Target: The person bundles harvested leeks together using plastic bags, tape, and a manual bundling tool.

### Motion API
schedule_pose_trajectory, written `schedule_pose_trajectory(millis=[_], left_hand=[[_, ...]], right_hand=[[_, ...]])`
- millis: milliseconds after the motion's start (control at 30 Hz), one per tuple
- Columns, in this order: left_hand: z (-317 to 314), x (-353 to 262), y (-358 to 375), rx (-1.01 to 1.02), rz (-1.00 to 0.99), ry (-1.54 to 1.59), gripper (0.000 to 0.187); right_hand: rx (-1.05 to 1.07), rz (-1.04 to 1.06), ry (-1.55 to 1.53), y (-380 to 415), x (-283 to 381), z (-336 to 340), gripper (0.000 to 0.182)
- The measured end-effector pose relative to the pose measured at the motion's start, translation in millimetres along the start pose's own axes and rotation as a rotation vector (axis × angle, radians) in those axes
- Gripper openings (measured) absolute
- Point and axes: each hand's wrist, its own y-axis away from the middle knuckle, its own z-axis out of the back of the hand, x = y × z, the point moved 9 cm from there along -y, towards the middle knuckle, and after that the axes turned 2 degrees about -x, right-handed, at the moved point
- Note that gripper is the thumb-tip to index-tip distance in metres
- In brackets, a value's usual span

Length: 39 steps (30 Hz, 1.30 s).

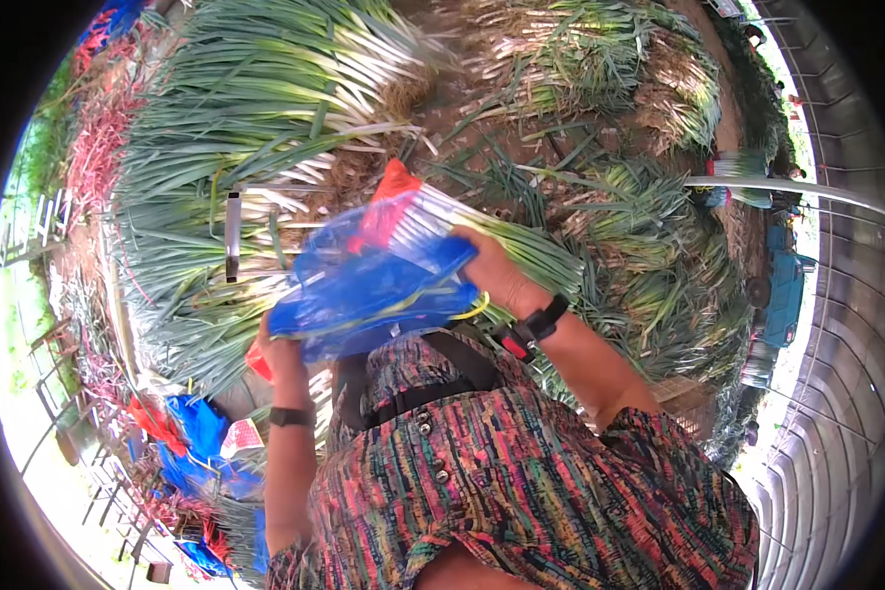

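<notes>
A blue and clear plastic bag [364, 295] is stretched between my two hands in front of my body. My right hand [492, 267] grips its right end, fingers closed on the blue plastic. At the lower left, my left hand [280, 346] is closed on the bag's other end, its fingers partly hidden by the plastic. Just beyond the bag lies a bundle of green onions [501, 234], white stems to the left and leaves to the right. Red-orange wrapping [395, 187] covers its left end, and the bag overlaps part of it.
Large piles of green onions [236, 128] cover the ground at the left and right. More blue bags [197, 428] lie at the lower left near red strings [98, 167]. A metal bar [233, 236] stands left of the bag. A blue-green vehicle [785, 285] is at the far right.
</notes>
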Motion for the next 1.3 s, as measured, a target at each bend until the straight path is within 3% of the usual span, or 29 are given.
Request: schedule_pose_trajectory(millis=[33, 100, 133, 233, 300, 367, 433, 467, 500, 567, 633, 700, 767, 833, 900, 967, 1033, 1233, 1300], left_hand=[[10, 0, 23, 0.056, -0.007, 0.051, 0.028], [5, -10, 29, 0.148, 0.000, 0.136, 0.022], [-4, -1, 37, 0.097, 0.310, 0.482, 0.012], [-6, -4, 61, 0.057, 0.414, 0.386, 0.009], [13, 44, 60, 0.134, 0.448, 0.311, 0.014], [8, 29, 92, 0.254, 0.160, -0.313, 0.027], [-3, 66, 92, 0.443, -0.136, -0.605, 0.037], [-2, 81, 80, 0.427, -0.111, -0.631, 0.032], [0, 94, 74, 0.404, -0.058, -0.646, 0.032], [11, 129, 24, 0.356, 0.056, -0.673, 0.033], [11, 158, -37, 0.242, 0.282, -0.282, 0.017], [-3, 174, -95, 0.246, 0.511, 0.068, 0.015], [-19, 194, -148, 0.457, 0.736, 0.391, 0.018], [-26, 176, -209, 0.261, 0.739, 0.387, 0.017], [-29, 191, -276, 0.444, 0.646, 0.690, 0.019], [-49, 139, -310, 0.383, -0.153, 0.222, 0.024], [-63, 172, -345, 0.278, 0.287, 0.965, 0.030], [-98, 278, -399, 0.380, 0.126, 0.570, 0.046], [-106, 329, -414, 0.368, 0.194, 0.580, 0.044]], right_hand=[[0.031, 0.179, 0.241, 34, 8, -11, 0.016], [0.138, 0.094, 0.579, 50, -9, -28, 0.028], [0.253, -0.055, 0.679, 58, -13, -29, 0.034], [0.241, -0.069, 0.968, 52, -41, -30, 0.037], [0.079, -0.097, 0.752, 25, -70, 1, 0.029], [-0.034, -0.209, 0.354, -4, -102, 36, 0.020], [0.010, -0.331, 0.143, -22, -87, 29, 0.017], [0.025, -0.386, 0.041, -38, -81, 24, 0.016], [0.110, -0.249, 0.158, -44, -64, 24, 0.015], [0.290, 0.021, 0.387, -79, -54, 7, 0.014], [0.302, 0.223, 0.663, -123, -60, -9, 0.012], [0.314, 0.413, 1.075, -162, -47, -29, 0.012], [0.300, 0.560, 1.129, -206, -55, -42, 0.014], [0.297, 0.547, 1.233, -269, -82, -53, 0.017], [0.236, 0.664, 1.252, -316, -91, -67, 0.018], [0.209, 0.758, 1.241, -357, -99, -83, 0.017], [0.180, 0.778, 1.247, -394, -113, -91, 0.018], [0.207, 0.557, 1.342, -483, -190, -87, 0.028], [0.290, 0.499, 1.311, -502, -235, -88, 0.029]])
